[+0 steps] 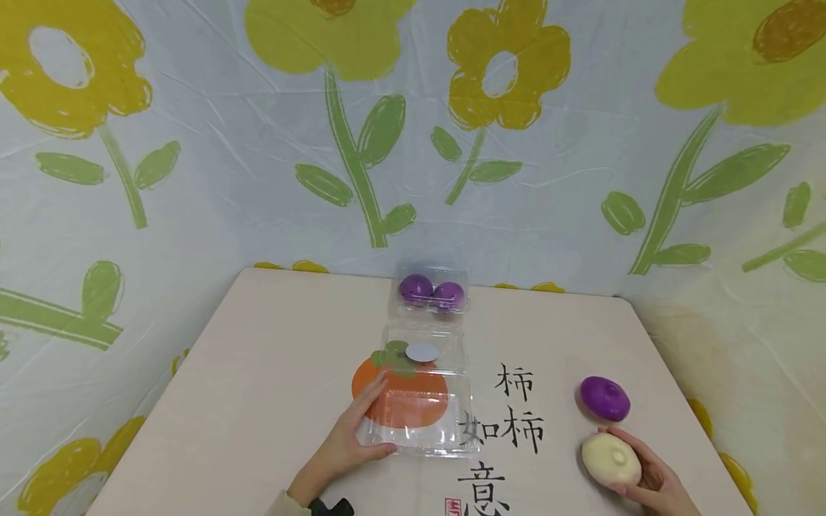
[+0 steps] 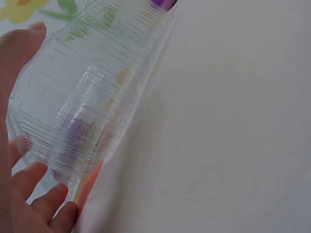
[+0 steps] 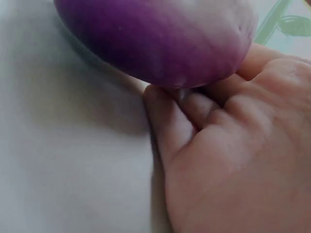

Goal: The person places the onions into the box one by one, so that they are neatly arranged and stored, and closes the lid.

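My right hand (image 1: 652, 476) grips a round turnip-like vegetable (image 1: 609, 459) whose cream end, with a small nub, faces up. In the right wrist view, the side of this vegetable (image 3: 155, 43) is deep purple and fades to white. Just beyond it lies a purple vegetable (image 1: 604, 398). My left hand (image 1: 351, 437) rests against the near left corner of a clear plastic clamshell box (image 1: 429, 412), fingers along its left side and thumb at its front. In the left wrist view, the thumb and fingers (image 2: 31, 177) lie spread about the ribbed clear box (image 2: 82, 97).
A second clear box (image 1: 431, 271) with two purple vegetables (image 1: 416, 289) stands at the table's back edge. The cream table (image 1: 277, 358) bears an orange persimmon print and black characters (image 1: 516, 408). Flower-print cloth (image 1: 548, 193) encloses the back and sides.
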{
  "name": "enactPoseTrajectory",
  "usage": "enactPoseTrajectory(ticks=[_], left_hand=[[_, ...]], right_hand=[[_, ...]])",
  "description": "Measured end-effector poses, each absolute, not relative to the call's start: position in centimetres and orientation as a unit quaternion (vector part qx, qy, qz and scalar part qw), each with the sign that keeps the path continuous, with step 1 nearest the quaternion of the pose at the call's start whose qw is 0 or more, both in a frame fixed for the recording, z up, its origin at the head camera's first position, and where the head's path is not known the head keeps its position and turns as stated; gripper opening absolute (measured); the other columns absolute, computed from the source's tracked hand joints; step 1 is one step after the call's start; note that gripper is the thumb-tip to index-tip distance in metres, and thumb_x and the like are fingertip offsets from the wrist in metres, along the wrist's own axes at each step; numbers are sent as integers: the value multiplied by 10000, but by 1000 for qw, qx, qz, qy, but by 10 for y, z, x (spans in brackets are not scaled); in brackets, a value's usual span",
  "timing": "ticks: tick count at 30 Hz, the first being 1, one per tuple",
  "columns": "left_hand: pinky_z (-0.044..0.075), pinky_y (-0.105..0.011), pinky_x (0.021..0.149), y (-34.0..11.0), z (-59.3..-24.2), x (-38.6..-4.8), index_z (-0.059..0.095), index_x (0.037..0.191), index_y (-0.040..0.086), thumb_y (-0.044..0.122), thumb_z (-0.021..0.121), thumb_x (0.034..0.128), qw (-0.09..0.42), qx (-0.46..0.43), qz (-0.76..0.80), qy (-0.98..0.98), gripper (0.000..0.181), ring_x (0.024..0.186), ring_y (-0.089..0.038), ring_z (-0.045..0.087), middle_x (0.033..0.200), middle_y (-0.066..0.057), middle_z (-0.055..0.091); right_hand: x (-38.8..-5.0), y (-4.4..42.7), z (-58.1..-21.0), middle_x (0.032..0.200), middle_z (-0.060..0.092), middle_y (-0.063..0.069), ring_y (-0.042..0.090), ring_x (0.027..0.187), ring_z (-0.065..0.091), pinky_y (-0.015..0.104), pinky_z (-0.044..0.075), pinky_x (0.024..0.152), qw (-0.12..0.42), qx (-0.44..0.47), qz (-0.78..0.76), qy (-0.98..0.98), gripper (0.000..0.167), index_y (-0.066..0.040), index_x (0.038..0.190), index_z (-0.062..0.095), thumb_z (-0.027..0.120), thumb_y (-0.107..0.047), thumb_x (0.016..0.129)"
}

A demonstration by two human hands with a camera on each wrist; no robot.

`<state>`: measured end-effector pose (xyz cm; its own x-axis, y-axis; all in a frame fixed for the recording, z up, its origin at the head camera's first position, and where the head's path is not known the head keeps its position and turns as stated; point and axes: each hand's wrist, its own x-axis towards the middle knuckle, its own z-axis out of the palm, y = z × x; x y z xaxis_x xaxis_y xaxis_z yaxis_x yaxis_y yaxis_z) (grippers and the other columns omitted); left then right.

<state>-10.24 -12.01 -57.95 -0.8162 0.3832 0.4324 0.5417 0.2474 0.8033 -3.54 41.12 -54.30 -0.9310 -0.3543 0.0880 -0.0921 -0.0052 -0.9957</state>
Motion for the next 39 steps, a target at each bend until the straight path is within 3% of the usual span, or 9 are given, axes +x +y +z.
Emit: enactPoseTrajectory(ticks=[11,23,29,32,36,39], left_hand=[[222,-244,1152,-120,-579,-103,335,1537,53,253,896,723,83,-299,-547,-777,1009,1470,-308,265,1613,-135,267],[209,-253,1160,-119,-577,-103,311,1543,37,227,879,749,78,-302,-546,-778,994,1484,-291,236,1616,-157,249],[205,-263,1162,-116,-560,-98,321,1537,36,124,889,707,93,-307,-551,-770,1010,1449,-412,260,1599,-191,269],[211,-288,1164,-117,-562,-98,322,1536,31,152,886,724,84,-302,-548,-775,996,1460,-384,252,1606,-176,261],[236,-347,1166,-120,-577,-103,308,1550,59,273,869,765,67,-292,-535,-790,988,1490,-256,227,1627,-120,237],[248,-380,1162,-121,-577,-103,308,1550,60,297,864,768,67,-291,-528,-795,988,1488,-254,232,1629,-105,238]], right_hand=[[-43,401,-525,1436,484,-222,-99,1240,463,120,429,955,120,-84,-624,768,725,58,1516,251,627,86,897],[-59,377,-513,1459,491,-151,-47,1254,483,161,454,958,105,-107,-626,766,713,59,1511,265,619,100,893],[-68,367,-511,1465,509,-60,-15,1276,478,159,445,968,97,-135,-629,760,723,80,1503,260,623,118,879],[-74,363,-513,1466,509,-34,-7,1293,473,155,433,981,86,-155,-632,754,729,103,1490,268,631,141,859],[-80,356,-513,1482,488,5,20,1303,475,170,433,993,80,-176,-641,743,720,116,1481,276,626,157,854],[-85,348,-512,1487,475,48,45,1299,482,176,435,997,75,-185,-647,736,714,115,1479,285,626,160,853]])
